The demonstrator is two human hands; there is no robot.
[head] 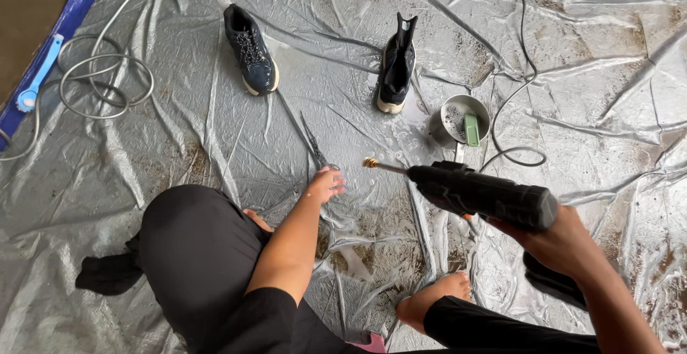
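Note:
My right hand point(565, 243) grips a black spray gun point(483, 193) with a brass nozzle point(371, 162) that points left over a wet silver tarp point(601, 89). My left hand point(327, 184) reaches down to the tarp, fingers spread, beside a thin dark lace point(313, 139) lying there. Two black sneakers stand farther away: one point(250, 50) at upper left, the other point(396, 64) near the middle with its tongue up. My bare foot point(433, 298) and knee in black trousers point(197, 254) are at the bottom.
A metal bowl point(452, 118) with a green brush point(471, 129) inside sits right of the middle sneaker. A grey hose point(104, 82) coils at upper left next to a blue-handled brush point(39, 75). A black cable point(519, 61) runs across the tarp. A black cloth point(107, 274) lies at lower left.

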